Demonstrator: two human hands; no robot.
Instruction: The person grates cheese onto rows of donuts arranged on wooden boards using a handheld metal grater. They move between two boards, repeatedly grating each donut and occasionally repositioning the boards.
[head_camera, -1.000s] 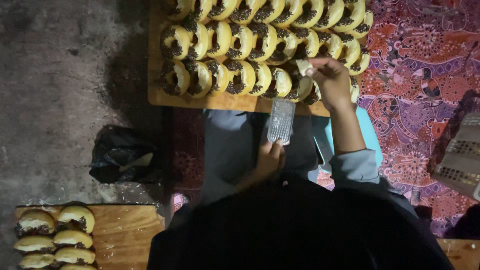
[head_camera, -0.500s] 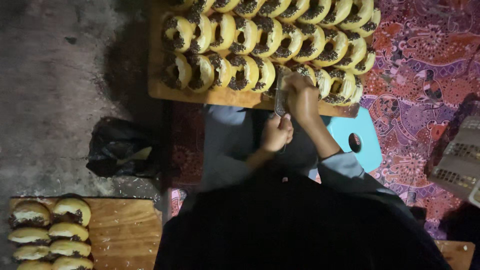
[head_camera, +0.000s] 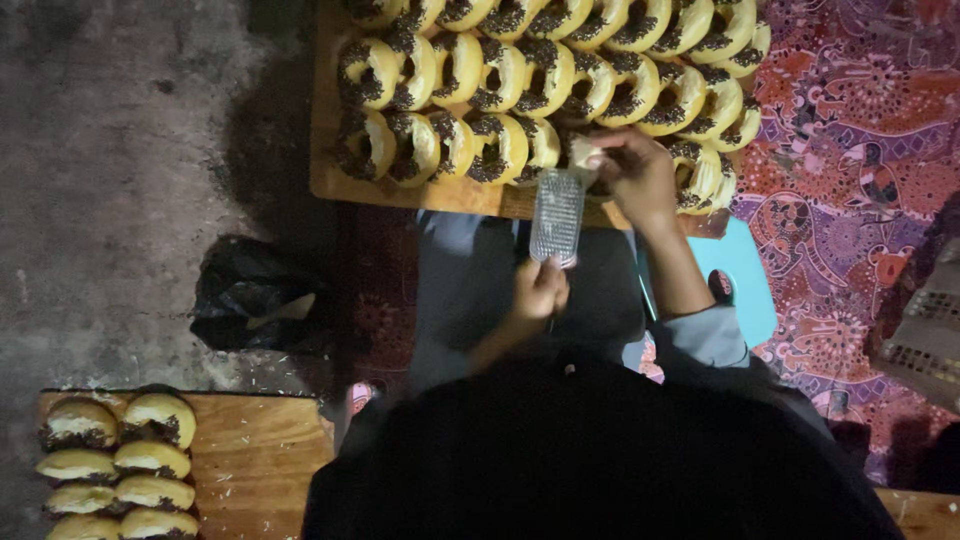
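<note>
My left hand (head_camera: 538, 291) grips the handle of a small metal grater (head_camera: 556, 216), which points up toward the wooden board (head_camera: 400, 188) ahead of me. My right hand (head_camera: 637, 172) holds a pale block of cheese (head_camera: 586, 152) against the top of the grater, just over the near row of doughnuts. Several rows of ring doughnuts (head_camera: 500, 80) covered in chocolate sprinkles stand on edge across that board.
A second wooden board (head_camera: 255, 460) at lower left carries several filled buns (head_camera: 115, 465). A black plastic bag (head_camera: 255, 300) lies on the concrete floor. A light blue stool (head_camera: 738, 275) is under me, and a patterned red cloth (head_camera: 850, 170) covers the ground at right.
The view has shifted slightly and both hands with grater and cheese now sit a little lower and further right along the near doughnut row than a second ago.
</note>
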